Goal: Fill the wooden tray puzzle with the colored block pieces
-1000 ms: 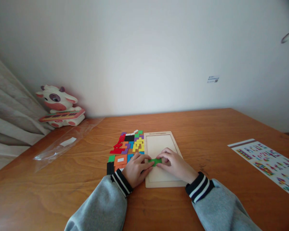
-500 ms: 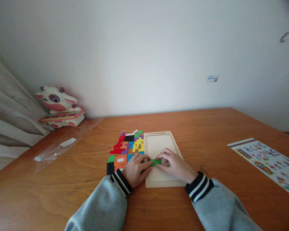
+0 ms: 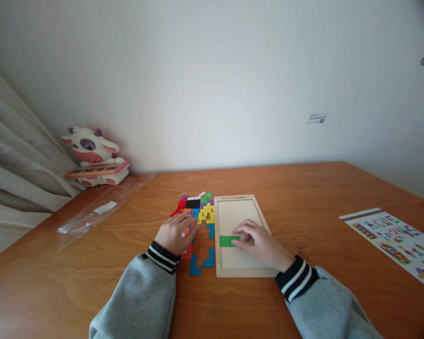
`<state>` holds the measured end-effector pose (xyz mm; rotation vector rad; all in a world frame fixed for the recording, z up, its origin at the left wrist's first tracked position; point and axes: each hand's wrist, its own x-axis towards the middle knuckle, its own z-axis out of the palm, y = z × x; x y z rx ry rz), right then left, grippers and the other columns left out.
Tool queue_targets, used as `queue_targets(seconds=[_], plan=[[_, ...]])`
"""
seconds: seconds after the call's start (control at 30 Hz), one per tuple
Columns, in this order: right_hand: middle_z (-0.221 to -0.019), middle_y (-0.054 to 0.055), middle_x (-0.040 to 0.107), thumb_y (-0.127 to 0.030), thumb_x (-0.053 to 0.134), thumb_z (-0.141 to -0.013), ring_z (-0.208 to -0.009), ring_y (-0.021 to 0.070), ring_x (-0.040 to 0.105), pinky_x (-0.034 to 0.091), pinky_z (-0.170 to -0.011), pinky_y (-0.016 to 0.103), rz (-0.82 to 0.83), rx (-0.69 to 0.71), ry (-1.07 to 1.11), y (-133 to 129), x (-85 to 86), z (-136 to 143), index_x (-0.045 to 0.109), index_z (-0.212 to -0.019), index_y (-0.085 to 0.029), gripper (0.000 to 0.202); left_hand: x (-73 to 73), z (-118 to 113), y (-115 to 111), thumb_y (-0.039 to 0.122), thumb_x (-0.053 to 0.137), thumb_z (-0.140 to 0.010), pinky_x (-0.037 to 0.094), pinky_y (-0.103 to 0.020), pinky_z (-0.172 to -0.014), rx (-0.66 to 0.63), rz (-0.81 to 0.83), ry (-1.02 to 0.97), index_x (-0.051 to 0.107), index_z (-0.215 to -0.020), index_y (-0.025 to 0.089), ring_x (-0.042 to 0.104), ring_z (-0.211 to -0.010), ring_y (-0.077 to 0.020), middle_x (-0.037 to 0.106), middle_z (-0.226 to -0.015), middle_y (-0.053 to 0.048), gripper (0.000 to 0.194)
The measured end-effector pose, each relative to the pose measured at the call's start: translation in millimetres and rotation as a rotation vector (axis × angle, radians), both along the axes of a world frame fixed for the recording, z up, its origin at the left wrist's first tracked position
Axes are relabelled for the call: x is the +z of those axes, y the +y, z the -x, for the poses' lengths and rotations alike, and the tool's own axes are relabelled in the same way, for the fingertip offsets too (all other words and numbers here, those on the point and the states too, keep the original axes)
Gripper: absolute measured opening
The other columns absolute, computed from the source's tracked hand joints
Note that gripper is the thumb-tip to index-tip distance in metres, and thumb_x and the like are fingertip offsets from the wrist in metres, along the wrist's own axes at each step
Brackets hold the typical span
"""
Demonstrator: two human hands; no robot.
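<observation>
The green puzzle block [image 3: 227, 241], a flat bar, lies inside the pale wooden tray [image 3: 245, 272] against its left inner edge. My right hand [image 3: 256, 242] rests over the tray, with thumb and index finger closed about the block's right end. My left hand [image 3: 175, 233] hovers over the pile of coloured blocks left of the tray. Its fingers reach out to the right, and I see nothing in them. Beneath and beside it are an orange block [image 3: 186, 253] and several blue blocks [image 3: 209, 259]; some pieces there are hidden by the hand.
Yellow blocks [image 3: 207, 213], black blocks [image 3: 192, 204] and red blocks [image 3: 179, 207] lie beyond my left hand. A printed pattern sheet [image 3: 392, 240] is on the right. A clear plastic bag [image 3: 92, 219] and a cow-shaped toy keyboard [image 3: 97, 162] sit at the left.
My left hand has let go of the green block and moved left over the pile, uncovering blue pieces. My right hand stays at the block, which now sits against the tray's left inner edge.
</observation>
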<state>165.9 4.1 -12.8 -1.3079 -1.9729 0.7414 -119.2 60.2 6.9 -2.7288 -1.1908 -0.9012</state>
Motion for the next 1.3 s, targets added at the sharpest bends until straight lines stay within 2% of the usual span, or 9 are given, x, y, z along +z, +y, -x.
queue_targets(seconds=[0.1, 0.2, 0.33, 0.47, 0.57, 0.77, 0.97, 1.1, 1.3], plan=[[-0.096, 0.005, 0.061, -0.035, 0.062, -0.089, -0.073, 0.0141, 0.059, 0.051, -0.071, 0.03, -0.005, 0.0, 0.01, 0, 1.1, 0, 0.068, -0.098, -0.02, 0.018, 3.6, 35, 9, 0.033, 0.052, -0.091, 0.053, -0.032, -0.081, 0.1, 0.008, 0.03, 0.071, -0.097, 0.022, 0.067, -0.088, -0.0204, 0.072, -0.094, -0.006, 0.023], [-0.097, 0.005, 0.062, -0.034, 0.059, -0.091, -0.074, 0.0143, 0.059, 0.051, -0.071, 0.03, -0.012, -0.008, 0.01, 1, 2.1, -1, 0.068, -0.097, -0.021, 0.017, -1.6, 65, 12, 0.039, 0.054, -0.087, 0.053, -0.03, -0.075, 0.184, 0.053, 0.095, 0.07, -0.093, 0.021, 0.066, -0.08, -0.0193, 0.071, -0.089, -0.005, 0.025], [-0.097, 0.005, 0.063, -0.032, 0.059, -0.091, -0.074, 0.0142, 0.059, 0.051, -0.072, 0.031, -0.009, -0.008, 0.005, 0, 3.5, 0, 0.069, -0.097, -0.021, 0.016, -11.5, 86, 12, 0.048, 0.052, -0.086, 0.052, -0.028, -0.07, 0.335, 0.129, 0.136, 0.068, -0.093, 0.024, 0.065, -0.076, -0.0185, 0.069, -0.083, -0.003, 0.03], [-0.096, 0.005, 0.063, -0.03, 0.059, -0.09, -0.075, 0.0144, 0.059, 0.051, -0.071, 0.03, -0.012, -0.005, 0.008, 0, 2.4, 1, 0.069, -0.096, -0.021, 0.015, -15.8, 90, 16, 0.052, 0.051, -0.085, 0.052, -0.028, -0.07, 0.408, 0.231, 0.215, 0.068, -0.092, 0.024, 0.066, -0.077, -0.0194, 0.068, -0.084, -0.003, 0.034], [-0.096, 0.005, 0.063, -0.028, 0.059, -0.09, -0.075, 0.0145, 0.059, 0.051, -0.071, 0.03, -0.018, -0.001, 0.012, 0, 0.6, 1, 0.069, -0.095, -0.02, 0.014, -17.5, 87, 18, 0.051, 0.047, -0.087, 0.051, -0.028, -0.071, 0.487, 0.233, 0.211, 0.068, -0.09, 0.023, 0.067, -0.08, -0.0204, 0.069, -0.086, -0.005, 0.036], [-0.097, 0.005, 0.063, -0.028, 0.058, -0.09, -0.076, 0.0148, 0.059, 0.051, -0.071, 0.03, -0.01, -0.008, 0.026, 1, 1.2, 2, 0.069, -0.095, -0.021, 0.014, -21.9, 83, 17, 0.061, 0.05, -0.083, 0.052, -0.029, -0.074, 0.502, 0.242, 0.166, 0.069, -0.099, 0.025, 0.067, -0.086, -0.0218, 0.07, -0.093, -0.005, 0.044], [-0.098, 0.005, 0.064, -0.028, 0.062, -0.088, -0.075, 0.0146, 0.059, 0.051, -0.071, 0.029, -0.027, 0.001, 0.008, 0, 2.3, 0, 0.068, -0.097, -0.021, 0.014, -24.3, 88, 20, 0.048, 0.051, -0.083, 0.052, -0.027, -0.073, 0.553, 0.294, 0.158, 0.068, -0.102, 0.025, 0.069, -0.084, -0.02, 0.073, -0.093, -0.003, 0.035], [-0.101, 0.005, 0.065, -0.028, 0.072, -0.08, -0.074, 0.0154, 0.058, 0.051, -0.07, 0.03, -0.048, 0.059, -0.028, 0, 1.7, -1, 0.067, -0.104, -0.021, 0.026, -22.5, 87, 20, 0.048, 0.05, -0.084, 0.052, -0.028, -0.075, 0.565, 0.308, 0.188, 0.069, -0.101, 0.025, 0.07, -0.088, -0.0212, 0.074, -0.098, -0.003, 0.035], [-0.107, 0.004, 0.071, -0.024, 0.077, -0.078, -0.096, 0.0212, 0.062, 0.05, -0.084, 0.035, -0.12, 0.029, -0.059, 0, -2.0, 2, 0.067, -0.11, -0.024, 0.033, -22.7, 85, 18, 0.048, 0.052, -0.083, 0.053, -0.026, -0.075, 0.594, 0.343, 0.119, 0.069, -0.101, 0.026, 0.072, -0.089, -0.0195, 0.076, -0.097, 0.0, 0.032]])
